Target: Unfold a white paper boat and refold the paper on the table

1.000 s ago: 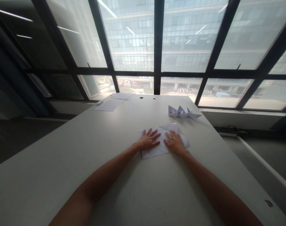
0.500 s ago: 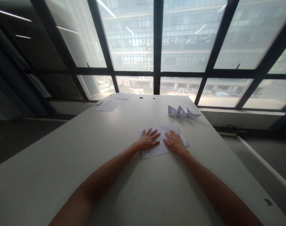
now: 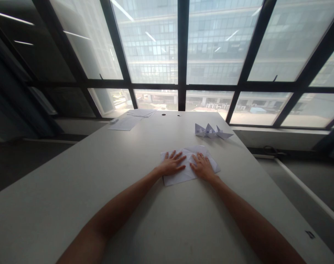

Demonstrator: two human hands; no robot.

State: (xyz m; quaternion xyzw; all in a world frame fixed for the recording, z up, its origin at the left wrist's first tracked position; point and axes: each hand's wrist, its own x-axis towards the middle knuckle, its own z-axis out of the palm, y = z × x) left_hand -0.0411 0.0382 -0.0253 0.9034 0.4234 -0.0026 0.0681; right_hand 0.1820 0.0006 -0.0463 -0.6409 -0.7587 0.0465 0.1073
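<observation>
- The left hand [image 3: 171,165] lay palm down with its fingers spread wide, gripping nothing; it pressed or rested on the left part of a flat, white, creased sheet of paper [image 3: 180,178].
- The right hand [image 3: 202,167] was open too, palm down on the right part of the same paper, its fingers closer together and pointing away from the person. It had hold of nothing.
- The paper lay flat on the broad, white, smooth surface [image 3: 123,157], between the person and the window side, with its near edge slightly slanted. Its creases and angled right end suggested folding; whether it had more than one layer could not be told.
- With one palm toward each end and a narrow gap between the thumbs, the hands probably shared the load evenly, so that the paper would lie flat and not slide or spring up. How hard they pressed could not be seen.
- Three white, pointed, folded-paper shapes [image 3: 209,132] stood close together in a row beyond the right hand, apart from the paper, perhaps to spare their upright points from being knocked or crushed.
- Loose, flat white sheets [image 3: 123,124] lay partly overlapping at the far left of the surface, well apart from both hands, which likely left the arms free room.
</observation>
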